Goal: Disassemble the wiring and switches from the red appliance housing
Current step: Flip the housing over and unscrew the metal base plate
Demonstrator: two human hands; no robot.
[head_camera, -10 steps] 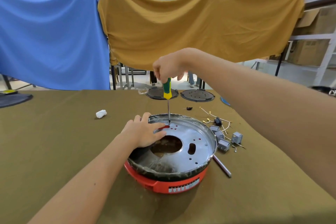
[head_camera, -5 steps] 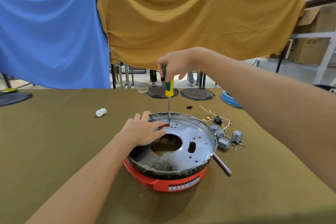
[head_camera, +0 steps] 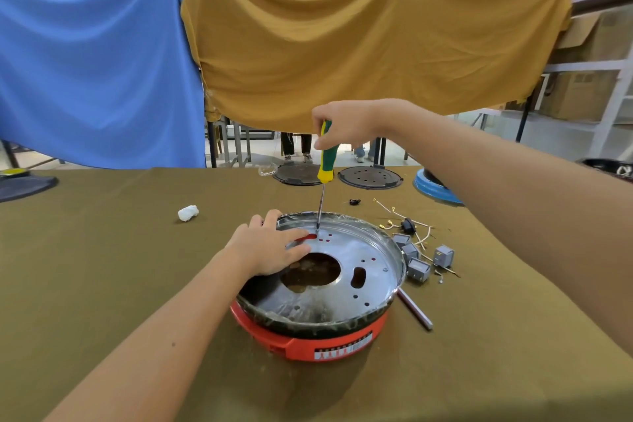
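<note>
The red appliance housing (head_camera: 329, 343) sits on the olive cloth, topped by a shiny metal pan (head_camera: 370, 271) with a large centre hole and several small holes. My left hand (head_camera: 270, 247) rests flat on the pan's far left rim, fingers spread. My right hand (head_camera: 342, 123) grips the top of a green and yellow screwdriver (head_camera: 325, 164), held upright with its tip at a hole near the pan's back edge. Loose wires (head_camera: 404, 221) and several grey switch blocks (head_camera: 419, 259) lie on the cloth right of the pan.
A metal rod (head_camera: 414, 310) lies by the housing's right side. Two dark round plates (head_camera: 370, 177) and a blue round part (head_camera: 435, 188) sit at the table's far edge. A white wad (head_camera: 188, 212) lies to the left. Blue and mustard cloths hang behind.
My right hand has shifted slightly right and up on the screwdriver handle; the tip stays at the same hole. My left hand has not moved.
</note>
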